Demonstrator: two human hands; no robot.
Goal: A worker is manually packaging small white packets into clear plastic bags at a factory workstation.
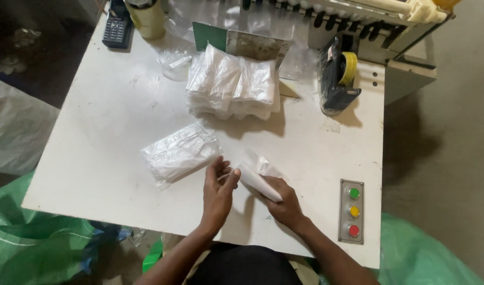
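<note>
Both my hands meet near the front of a white table (110, 116). My right hand (285, 203) grips a folded white item in a clear plastic bag (256, 177). My left hand (219, 192) pinches the left end of that same bag with fingertips. Just left of my hands lies a flat sealed clear packet (179, 153). Farther back stands a stack of similar white packets (234, 87).
A black tape dispenser with a yellow roll (339, 74) sits at the back right. A panel with green, yellow and red buttons (352, 211) is set into the table's front right. A dark handset (117, 25) and a cup (147, 18) stand at the back left. Green sacks (31, 237) lie on the floor.
</note>
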